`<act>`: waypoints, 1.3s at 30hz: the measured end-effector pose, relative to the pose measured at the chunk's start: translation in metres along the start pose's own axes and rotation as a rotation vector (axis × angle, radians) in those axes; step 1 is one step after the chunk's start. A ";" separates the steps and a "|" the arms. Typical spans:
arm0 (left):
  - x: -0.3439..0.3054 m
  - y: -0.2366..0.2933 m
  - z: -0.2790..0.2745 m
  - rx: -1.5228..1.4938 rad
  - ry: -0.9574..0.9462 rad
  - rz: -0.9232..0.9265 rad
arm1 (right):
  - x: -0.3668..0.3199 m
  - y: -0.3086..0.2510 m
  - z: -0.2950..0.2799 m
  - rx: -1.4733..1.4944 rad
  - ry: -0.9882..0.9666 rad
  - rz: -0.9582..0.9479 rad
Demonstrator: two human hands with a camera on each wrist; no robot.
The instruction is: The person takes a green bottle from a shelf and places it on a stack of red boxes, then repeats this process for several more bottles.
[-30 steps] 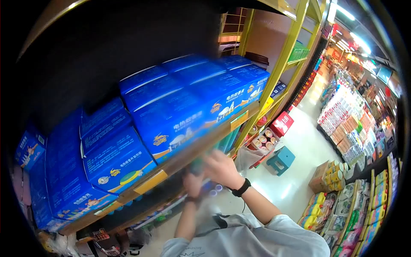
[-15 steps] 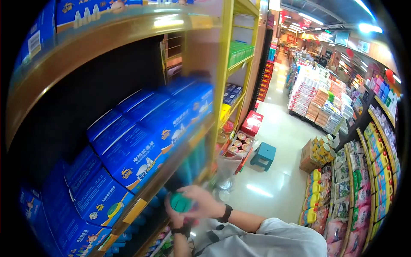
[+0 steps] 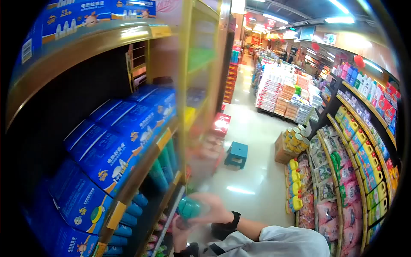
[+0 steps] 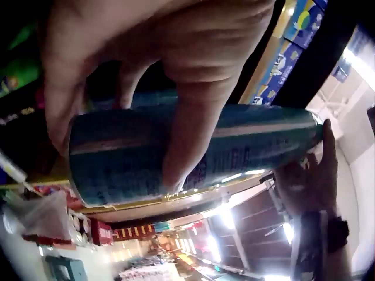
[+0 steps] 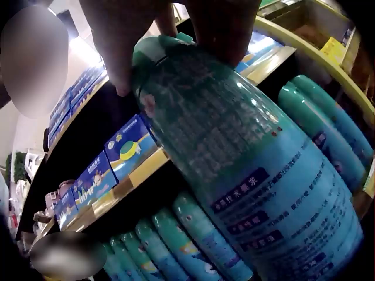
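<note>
A teal-green aerosol can [image 5: 252,158] with printed text is held between both hands, low in front of the body. My left hand [image 4: 176,52] grips the can near its bottom end, with the thumb on one side and fingers round the other. At the top end, the fingers of my right hand [image 3: 212,207] close round the green cap [image 3: 189,207]. Tilted towards me in the head view, the can shows mainly its cap, and its lower body is largely hidden. Similar cans [image 5: 181,240] stand in a row on the shelf beside it.
Blue boxes [image 3: 111,150] fill the shelf above the cans on the left, and a yellow shelf post [image 3: 184,85] rises beyond them. A teal stool [image 3: 237,154] stands on the aisle floor. Stocked shelves [image 3: 338,171] line the right side.
The head view has swung right, towards the aisle. The can, a blur between the hands at first, now shows its green cap. Both hands have moved away from the shelf front with it.
</note>
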State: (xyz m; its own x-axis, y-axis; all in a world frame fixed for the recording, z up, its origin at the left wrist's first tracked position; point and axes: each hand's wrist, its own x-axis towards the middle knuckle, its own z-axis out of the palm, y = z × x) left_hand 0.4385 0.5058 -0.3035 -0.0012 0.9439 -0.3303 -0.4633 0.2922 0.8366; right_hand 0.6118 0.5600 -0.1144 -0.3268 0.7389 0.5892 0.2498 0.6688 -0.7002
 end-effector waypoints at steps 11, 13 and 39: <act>-0.044 0.011 0.052 0.063 -0.113 0.035 | -0.024 -0.007 -0.085 -0.066 0.102 0.078; -0.039 0.001 0.063 0.062 -0.145 0.007 | -0.032 -0.003 -0.104 -0.064 0.115 0.069; 0.094 -0.166 0.397 0.371 -0.388 -0.440 | -0.156 0.107 -0.426 -0.141 0.409 0.261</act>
State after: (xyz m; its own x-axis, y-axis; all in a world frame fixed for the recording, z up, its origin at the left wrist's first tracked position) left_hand 0.8672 0.6067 -0.3002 0.4666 0.6922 -0.5506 -0.0143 0.6283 0.7778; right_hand 1.0780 0.5514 -0.1093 0.1398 0.8354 0.5316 0.4054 0.4415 -0.8005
